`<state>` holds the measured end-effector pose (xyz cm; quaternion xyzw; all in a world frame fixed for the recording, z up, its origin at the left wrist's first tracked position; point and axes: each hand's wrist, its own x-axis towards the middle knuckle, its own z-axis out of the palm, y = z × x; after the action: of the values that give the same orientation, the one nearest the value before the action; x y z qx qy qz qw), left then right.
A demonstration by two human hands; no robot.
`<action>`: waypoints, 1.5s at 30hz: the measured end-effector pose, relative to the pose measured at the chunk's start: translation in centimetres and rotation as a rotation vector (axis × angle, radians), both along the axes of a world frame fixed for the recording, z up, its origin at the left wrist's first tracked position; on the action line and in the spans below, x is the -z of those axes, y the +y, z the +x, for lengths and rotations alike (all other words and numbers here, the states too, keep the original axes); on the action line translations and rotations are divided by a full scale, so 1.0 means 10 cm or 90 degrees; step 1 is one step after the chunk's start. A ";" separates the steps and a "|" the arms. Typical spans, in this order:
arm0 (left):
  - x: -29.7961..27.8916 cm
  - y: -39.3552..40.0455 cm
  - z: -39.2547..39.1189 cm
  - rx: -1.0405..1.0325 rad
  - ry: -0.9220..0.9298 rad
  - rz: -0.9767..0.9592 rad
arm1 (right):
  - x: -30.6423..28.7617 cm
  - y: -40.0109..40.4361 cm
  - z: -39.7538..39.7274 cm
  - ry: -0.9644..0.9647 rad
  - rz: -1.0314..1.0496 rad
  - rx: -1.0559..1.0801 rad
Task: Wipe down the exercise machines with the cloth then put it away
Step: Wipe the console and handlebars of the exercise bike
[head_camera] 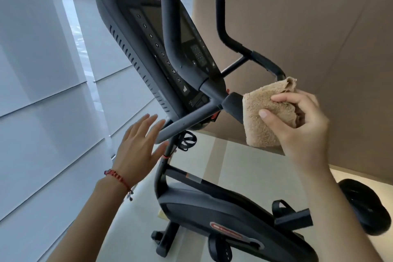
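Cloth (261, 117) bunched in right hand (302, 125) grip, against handlebar (231, 104).

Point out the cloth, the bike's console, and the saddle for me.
cloth (258, 122): head view, on its flat hanging face.
console (148, 34): head view, on its dark screen panel.
saddle (361, 206): head view, on its black top.

Below our right hand (302, 121), the exercise bike (212, 208) is cut by the bottom edge; its base and lower pedal (219, 250) are incomplete. The tan cloth (263, 117) hides the handlebar section under our fingers. Console (161, 44) logo and button numerals, above our left hand (138, 147), are too blurred to read. Saddle (365, 206) partly hidden behind our right forearm.
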<state>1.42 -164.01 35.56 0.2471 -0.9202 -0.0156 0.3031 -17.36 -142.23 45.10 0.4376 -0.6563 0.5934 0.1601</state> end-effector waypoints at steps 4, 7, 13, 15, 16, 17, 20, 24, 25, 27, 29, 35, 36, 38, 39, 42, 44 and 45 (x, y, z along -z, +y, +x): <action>-0.25 -0.27 -0.17 -0.025 0.043 -0.055 | -0.36 -0.41 -0.23 0.035 -0.011 -0.049; -0.39 -0.45 -0.30 -0.038 0.067 -0.094 | -0.58 -0.69 -0.34 0.074 -0.002 -0.080; -0.58 -0.77 -0.49 -0.065 0.092 -0.146 | -0.90 -1.26 -0.45 0.116 0.000 -0.140; -0.63 -0.91 -0.55 -0.064 0.098 -0.161 | -1.00 -1.46 -0.46 0.121 -0.014 -0.154; -0.66 -0.98 -0.57 -0.063 0.105 -0.169 | -1.05 -1.55 -0.45 0.120 -0.027 -0.160; -0.70 -1.05 -0.60 -0.061 0.114 -0.178 | -1.11 -1.65 -0.44 0.118 -0.043 -0.165; -0.82 -1.26 -0.68 -0.052 0.143 -0.208 | -1.27 -1.91 -0.39 0.118 -0.107 -0.164; -0.91 -1.51 -0.78 -0.044 0.160 -0.234 | -1.30 -2.23 -0.34 0.129 -0.133 -0.146; -0.92 -1.57 -0.80 -0.042 0.158 -0.247 | -1.28 -2.28 -0.33 0.134 -0.124 -0.142; -0.93 -1.68 -0.84 -0.039 0.148 -0.284 | -1.24 -2.35 -0.33 0.137 -0.109 -0.135; -0.93 -1.76 -0.87 -0.027 0.158 -0.316 | -1.19 -2.35 -0.33 0.134 -0.098 -0.128; -0.91 -1.88 -0.95 0.026 0.235 -0.364 | -0.92 -2.13 -0.20 0.126 0.007 -0.144; -0.90 -1.89 -0.96 0.031 0.246 -0.366 | -0.96 -2.10 -0.19 0.117 0.006 -0.144; -0.89 -1.91 -0.98 0.042 0.261 -0.370 | -1.12 -2.11 -0.15 0.115 -0.051 -0.109; -0.89 -1.92 -0.98 0.047 0.265 -0.372 | -1.21 -2.15 -0.13 0.127 -0.088 -0.080; -0.87 -1.94 -0.98 0.062 0.274 -0.370 | -1.25 -2.34 -0.02 0.174 -0.128 -0.017; -0.88 -1.95 -0.97 0.077 0.275 -0.365 | -1.08 -2.37 0.05 0.210 -0.101 0.006; -0.89 -1.96 -0.96 0.083 0.275 -0.363 | -0.99 -2.35 0.08 0.231 -0.075 0.015</action>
<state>-8.20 -183.60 44.42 0.0846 -0.8161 0.1703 0.5457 -16.55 -165.72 55.00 0.5194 -0.5859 0.5405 0.3080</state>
